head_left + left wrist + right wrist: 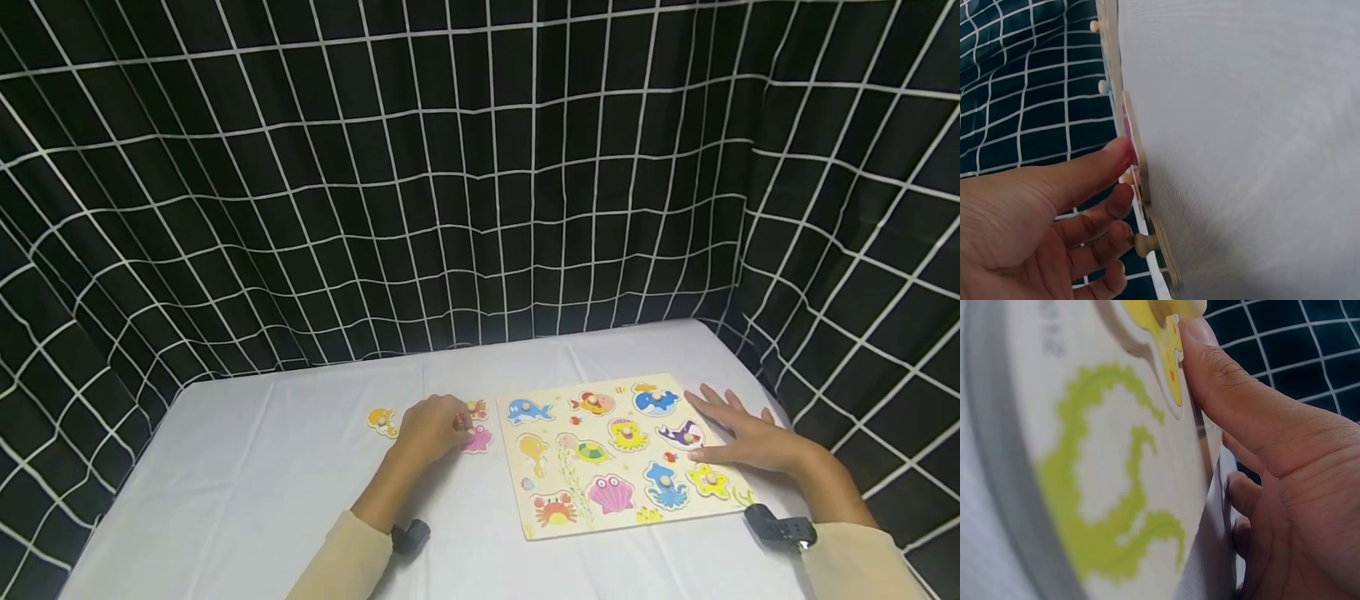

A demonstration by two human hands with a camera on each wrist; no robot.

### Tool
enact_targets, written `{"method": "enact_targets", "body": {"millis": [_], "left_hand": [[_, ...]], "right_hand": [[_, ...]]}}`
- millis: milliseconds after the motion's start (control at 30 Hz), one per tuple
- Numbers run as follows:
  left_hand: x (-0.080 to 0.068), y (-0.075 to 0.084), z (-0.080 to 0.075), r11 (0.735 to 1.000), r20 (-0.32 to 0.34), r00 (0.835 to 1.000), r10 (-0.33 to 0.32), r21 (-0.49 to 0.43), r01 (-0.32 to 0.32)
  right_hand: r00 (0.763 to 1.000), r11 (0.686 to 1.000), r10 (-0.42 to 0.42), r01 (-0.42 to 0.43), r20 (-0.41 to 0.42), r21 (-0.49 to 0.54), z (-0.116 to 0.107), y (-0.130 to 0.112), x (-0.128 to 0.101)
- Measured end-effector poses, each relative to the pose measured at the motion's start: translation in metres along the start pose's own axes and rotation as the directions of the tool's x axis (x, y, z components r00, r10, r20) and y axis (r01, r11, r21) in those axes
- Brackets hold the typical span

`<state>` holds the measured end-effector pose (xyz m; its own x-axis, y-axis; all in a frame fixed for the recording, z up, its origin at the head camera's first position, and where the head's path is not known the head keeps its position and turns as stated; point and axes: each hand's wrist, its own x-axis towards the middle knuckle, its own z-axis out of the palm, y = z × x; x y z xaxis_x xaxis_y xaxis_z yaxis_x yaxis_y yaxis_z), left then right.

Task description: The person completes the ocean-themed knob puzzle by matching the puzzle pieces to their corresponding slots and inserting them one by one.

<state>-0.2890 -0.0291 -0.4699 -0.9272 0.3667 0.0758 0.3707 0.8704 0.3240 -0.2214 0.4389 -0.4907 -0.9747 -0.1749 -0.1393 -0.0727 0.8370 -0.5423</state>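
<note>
— While steadying the puzzle board near the tabletop's right edge with right hand spread flat, still fetching pieces?
— Yes: left hand pinching the pink piece just left of the board. Next probably calls for lifting, matching an empty slot.

I see a white-clothed table carrying a wooden sea-animal puzzle board on its right side and, just left of the board, three loose pieces: a pink one, a red-orange one and a yellow one.
</note>
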Motion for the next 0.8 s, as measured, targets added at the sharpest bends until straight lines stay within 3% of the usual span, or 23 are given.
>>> {"method": "enact_targets", "body": {"millis": [200,500,800], "left_hand": [[0.0,0.0,0.002,1.0,-0.002,1.0,0.001,0.018,-0.001],[-0.003,0.004,-0.002,0.996,-0.022,0.998,0.063,0.062,-0.062],[-0.013,0.027,-0.014,0.991,-0.022,0.991,0.132,0.011,-0.131]], "right_hand": [[1.0,1.0,-0.004,0.004,0.001,0.008,-0.001,0.0,0.0],[1.0,1.0,-0.012,0.012,-0.005,0.005,0.001,0.004,0.001],[1.0,1.0,-0.019,0.019,-0.006,0.01,0.0,0.003,0.0]]}}
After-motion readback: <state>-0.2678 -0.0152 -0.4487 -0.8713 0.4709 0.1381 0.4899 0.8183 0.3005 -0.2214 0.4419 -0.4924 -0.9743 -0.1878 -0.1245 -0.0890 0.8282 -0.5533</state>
